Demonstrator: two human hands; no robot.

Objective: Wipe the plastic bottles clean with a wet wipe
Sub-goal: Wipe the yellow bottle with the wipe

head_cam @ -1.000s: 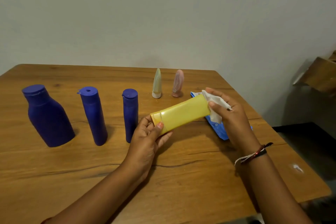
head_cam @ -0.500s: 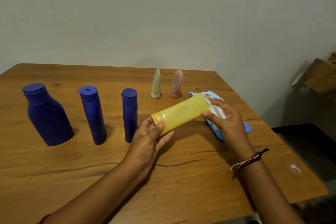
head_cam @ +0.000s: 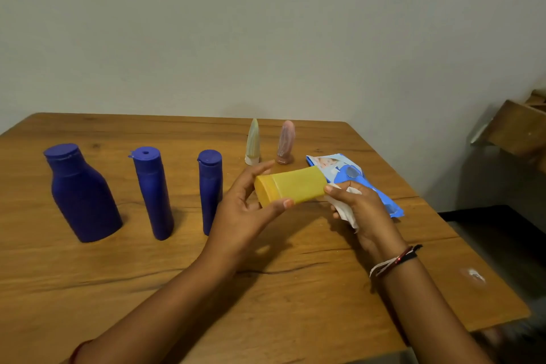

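Yellow bottle (head_cam: 291, 188): held lying on its side above the table (head_cam: 177, 289), cap end toward the blue bottles.
Left hand (head_cam: 245, 210): thumb and fingers clamped round the cap end.
Right hand (head_cam: 363, 210): fingers curled round the wet wipe (head_cam: 344, 211), pressing it to the bottle's far end.
In hand: wiping this bottle, apparently partway.
Left to do: cannot tell which of the three blue bottles (head_cam: 152, 192) and two small tubes (head_cam: 285, 142) standing on the table are wiped.
Wipe pack (head_cam: 354, 177): lies behind the hands.

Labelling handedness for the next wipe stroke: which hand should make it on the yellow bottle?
Right. The right hand already holds the wet wipe at the yellow bottle's far end, while the left hand grips its cap end, steadying it above the table.
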